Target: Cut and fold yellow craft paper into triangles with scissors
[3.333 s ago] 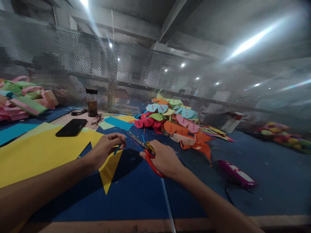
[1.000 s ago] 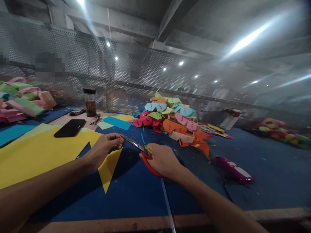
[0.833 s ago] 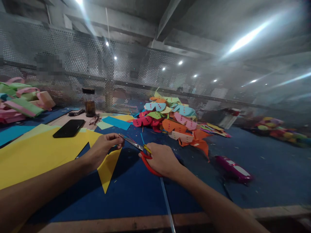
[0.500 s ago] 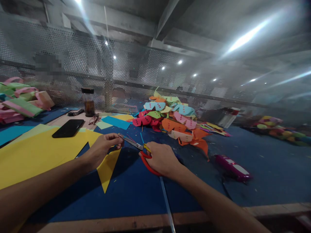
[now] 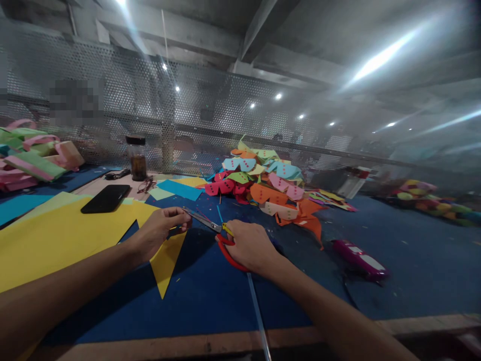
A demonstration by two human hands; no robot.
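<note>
Head view: scissors (image 5: 215,227) are held above the tabletop (image 5: 203,306), blades toward ten o'clock. Right hand (image 5: 251,245), at four o'clock, has fingers closed round the handles. Left hand (image 5: 160,228) has fingers pinched near the blade tips; whether they grip anything cannot be told. Judged sound practice: steady blades, left fingertips clear. Jar (image 5: 138,163), ten o'clock: lidded, upright, part-filled with unidentified brown contents.

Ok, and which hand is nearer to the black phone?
Left. The left hand is just right of the black phone, slightly closer to the wearer; the right hand, holding the scissors, is farther right, past the left hand.
</note>
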